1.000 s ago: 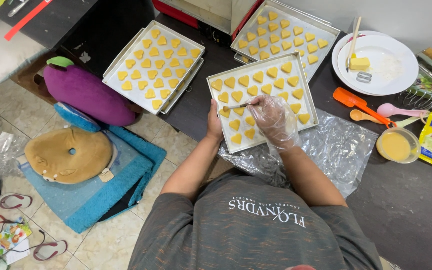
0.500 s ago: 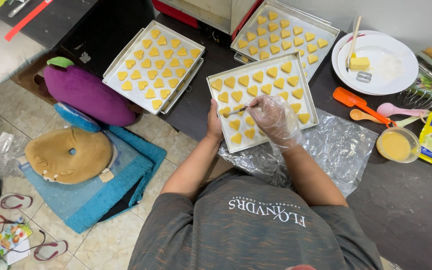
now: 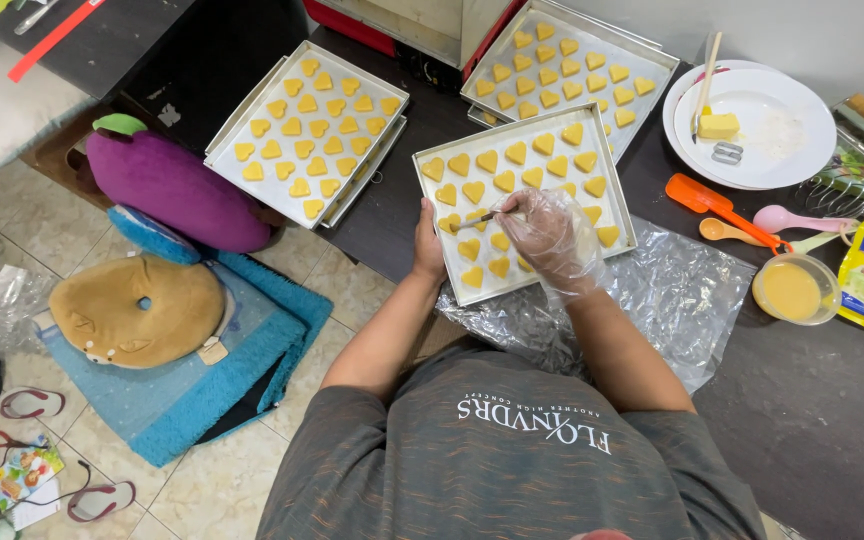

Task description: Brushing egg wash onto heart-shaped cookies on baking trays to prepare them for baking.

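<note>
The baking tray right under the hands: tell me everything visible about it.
The baking tray is a shallow rectangular pan, pale metal by its look, lying flat and slightly turned on the dark table. Rows of yellow heart-shaped cookies cover it. The left hand grips its near left edge; the plastic-gloved right hand holds a small brush over the cookies. Its near edge meets a clear plastic sheet.
</note>
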